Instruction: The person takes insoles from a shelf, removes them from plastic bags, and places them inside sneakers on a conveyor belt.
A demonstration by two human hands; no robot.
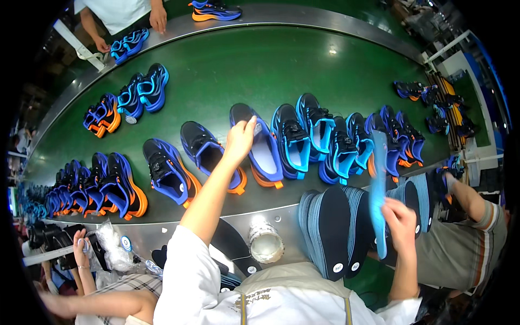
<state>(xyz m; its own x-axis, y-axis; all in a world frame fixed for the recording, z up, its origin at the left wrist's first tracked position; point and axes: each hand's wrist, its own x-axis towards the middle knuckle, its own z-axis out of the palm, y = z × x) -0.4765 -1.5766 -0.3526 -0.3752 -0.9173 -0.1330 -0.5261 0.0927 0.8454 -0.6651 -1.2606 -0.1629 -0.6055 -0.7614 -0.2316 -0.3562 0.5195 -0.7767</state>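
Your right hand (400,223) has its fingers pinched on the right edge of a blue insole (378,197), held up on your right, above the near edge of the green worktop (260,65). Insole's a bit blurred. Your left hand (240,142) is at the opening of a black-and-purple shoe (265,154), mid-worktop, toe pointing far. Fingers are bent, nearly together; can't tell from here whether they grip the tongue or just touch it. Blue-lined shoes (292,143) sit just right of it, orange-soled shoe (203,146) just left. Insole stacks (330,227) near right, white pot (266,245) near centre.
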